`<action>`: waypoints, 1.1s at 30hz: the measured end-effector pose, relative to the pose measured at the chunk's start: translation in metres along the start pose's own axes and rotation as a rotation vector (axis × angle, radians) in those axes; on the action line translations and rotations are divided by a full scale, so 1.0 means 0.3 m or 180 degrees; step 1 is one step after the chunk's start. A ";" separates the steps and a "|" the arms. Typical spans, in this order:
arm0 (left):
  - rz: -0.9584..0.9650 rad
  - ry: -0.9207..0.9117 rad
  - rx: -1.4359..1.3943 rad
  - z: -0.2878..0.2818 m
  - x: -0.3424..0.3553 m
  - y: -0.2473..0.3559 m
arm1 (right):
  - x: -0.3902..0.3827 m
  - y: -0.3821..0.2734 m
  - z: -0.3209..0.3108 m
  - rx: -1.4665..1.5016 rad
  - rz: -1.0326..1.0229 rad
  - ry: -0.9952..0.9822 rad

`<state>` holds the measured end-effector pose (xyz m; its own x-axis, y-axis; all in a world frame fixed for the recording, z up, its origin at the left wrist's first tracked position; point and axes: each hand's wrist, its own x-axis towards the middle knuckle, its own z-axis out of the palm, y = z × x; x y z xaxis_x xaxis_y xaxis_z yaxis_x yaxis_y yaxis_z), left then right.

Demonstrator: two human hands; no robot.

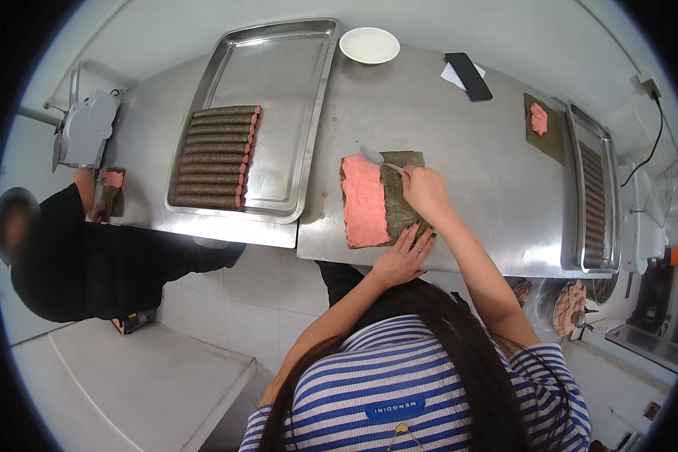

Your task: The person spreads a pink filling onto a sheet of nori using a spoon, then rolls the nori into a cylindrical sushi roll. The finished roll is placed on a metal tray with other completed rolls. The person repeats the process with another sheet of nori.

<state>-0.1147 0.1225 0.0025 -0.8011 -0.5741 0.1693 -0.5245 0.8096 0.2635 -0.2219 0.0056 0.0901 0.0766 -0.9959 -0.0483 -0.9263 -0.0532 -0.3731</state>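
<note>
Holding spoon [374, 157], right hand [425, 191] over seaweed sheet [384, 199].

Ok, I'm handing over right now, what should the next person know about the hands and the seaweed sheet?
Right hand holds a spoon over the seaweed sheet.
Left hand lies flat on the sheet's near edge.
Pink paste covers the sheet's left part; the right part is bare.
Finished rolls line the tray on the left.
Another sheet with a small dab waits far right.

A steel tray [279, 113] of dark rolls [217, 158], a white plate [369, 45], a black phone [468, 76].
</note>
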 end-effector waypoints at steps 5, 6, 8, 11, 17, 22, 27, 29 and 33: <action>-0.0006 -0.0274 -0.0130 0.024 -0.008 -0.002 | -0.037 -0.028 0.078 -0.0240 -0.0007 0.0302; -0.0010 -0.0433 -0.0197 0.020 -0.006 -0.003 | -0.043 -0.036 0.089 -0.0311 0.0017 0.0214; -0.0014 -0.0750 -0.0333 0.010 -0.001 -0.003 | -0.061 -0.057 0.105 -0.0399 0.0021 0.0120; 0.0008 -0.0219 -0.0528 0.098 -0.029 -0.004 | -0.087 -0.118 0.124 -0.0408 -0.0076 0.0074; 0.0273 0.0278 0.0249 0.013 0.002 -0.006 | -0.084 -0.166 0.161 -0.0058 -0.0107 -0.0231; 0.0041 0.0045 -0.0560 0.057 -0.010 -0.008 | -0.096 -0.181 0.071 0.0317 0.0004 0.0155; 0.0057 -0.0250 -0.0756 0.085 -0.011 -0.013 | -0.132 -0.141 0.094 -0.0087 0.0175 -0.0200; 0.0072 0.0110 -0.0457 0.071 -0.003 -0.008 | -0.139 -0.145 0.132 -0.0095 0.0067 -0.0184; -0.0032 0.0116 -0.0267 0.050 -0.001 -0.007 | -0.137 -0.179 0.124 0.0062 -0.0115 -0.0209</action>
<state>-0.1178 0.1229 -0.0124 -0.7841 -0.5875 0.2001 -0.5054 0.7915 0.3437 -0.1617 0.0522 0.0776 0.1344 -0.9864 -0.0948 -0.9152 -0.0868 -0.3935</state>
